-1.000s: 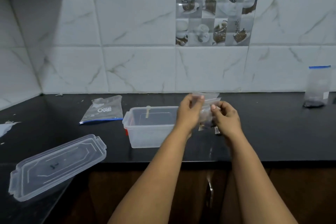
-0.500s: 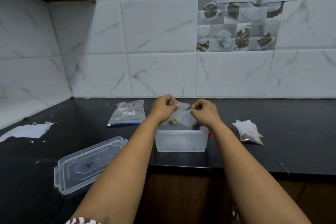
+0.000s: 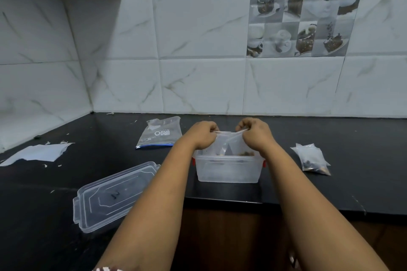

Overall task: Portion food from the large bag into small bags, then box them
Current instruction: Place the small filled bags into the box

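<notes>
Both hands are working the top edge of a small bag [image 3: 228, 142] that is hanging just above the open box [image 3: 228, 170] on the black counter [image 3: 330, 189]. This looks like the sealing step before the bag goes in. To do it well, the strip should be pinched flat and pressed along its whole width, with the bag kept upright so the dark food in its bottom is not riding up into the seal — and the air eased out so it packs low.

The left hand [image 3: 203, 135] is curled closed, fingertips pinching the bag's left top corner. The right hand [image 3: 253, 133] is likewise closed, gripping the right top corner; the strip is stretching taut between them. The bag's lower part is dipping behind the box rim, so whether it is touching the floor of the box cannot be told.

Another filled bag [image 3: 312, 158] is lying on the counter right of the box, apart from it. The lid [image 3: 114, 196] is lying off to the left, and a printed pouch [image 3: 159, 133] is lying flat behind.
</notes>
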